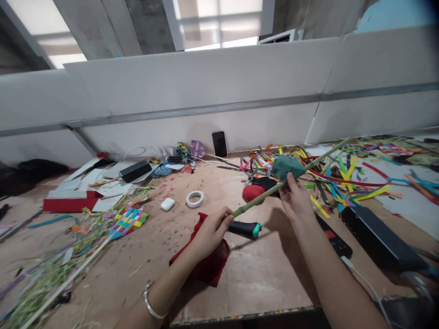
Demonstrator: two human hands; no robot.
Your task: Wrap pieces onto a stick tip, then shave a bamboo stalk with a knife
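Note:
A thin green bamboo stick (256, 200) slants up to the right above the table. My left hand (211, 232) is closed around its lower end. Farther up, my right hand (297, 197) pinches a dark green cloth piece (285, 167) that sits on the stick; whether it is fastened there I cannot tell. Under my left hand lies a dark red cloth (211, 267). Beside that hand is a black-handled tool (244, 229) with a teal tip, its other end hidden. A red padded object (253, 193) rests behind the stick.
A tape roll (189, 204) and a white earbud case (168, 204) lie left of centre. A phone (220, 144) leans on the back panel. Coloured strips (350, 178) spread over the right side, near a black box (380, 237). A woven colourful piece (128, 221) lies left.

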